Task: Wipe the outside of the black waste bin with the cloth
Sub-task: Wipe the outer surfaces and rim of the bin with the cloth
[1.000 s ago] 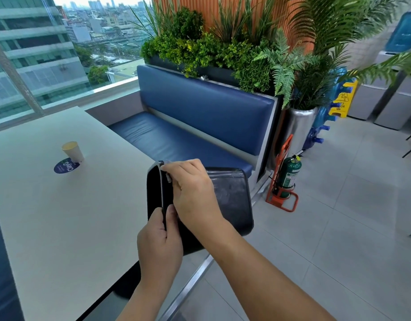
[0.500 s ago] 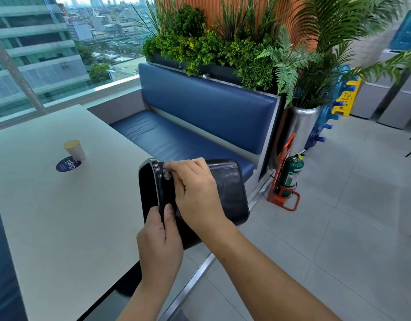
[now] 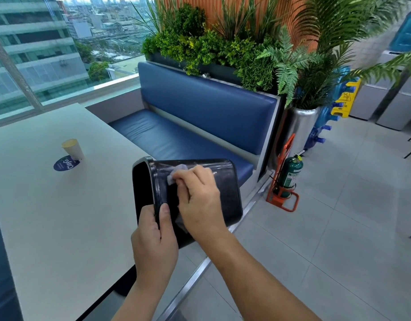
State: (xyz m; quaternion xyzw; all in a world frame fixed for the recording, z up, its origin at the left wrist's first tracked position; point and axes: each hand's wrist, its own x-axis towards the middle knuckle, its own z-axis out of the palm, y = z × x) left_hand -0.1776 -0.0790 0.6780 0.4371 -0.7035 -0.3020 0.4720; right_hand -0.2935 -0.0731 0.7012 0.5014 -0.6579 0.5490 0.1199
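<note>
**A:** How does the left grip sit?

**B:** The left grip is clamped on the near rim of the bin. The thumb lies straight up along the outside wall. The other fingers hook into the mouth, out of sight. The wrist is straight, and the forearm rises from the bottom edge of the view.

**A:** And the right grip?

**B:** The right grip is closed over the cloth, knuckles up, with curled fingers pressing it onto the bin's upturned side just behind the rim. A pale fold shows past the fingertips and another scrap shows under the heel of the hand. The right forearm comes in from the lower right and passes just beside the left wrist.

**A:** Where is the bin?

**B:** It's black and glossy, and it's tipped on its side. The mouth faces left toward the worktop and the base points right. It sits at the worktop's corner, in front of the bench. I can't tell whether it rests on the edge.

**A:** What lies around it?

**B:** A paper cup stands on the pale worktop, well apart from the bin, at the edge of a round blue sticker. Beyond the bin is a blue padded bench with plants along the top of its back. On the tiled floor to the right, a green extinguisher stands in an orange frame near a metal planter. A yellow sign stands farther off. The window on the left shows buildings.
</note>
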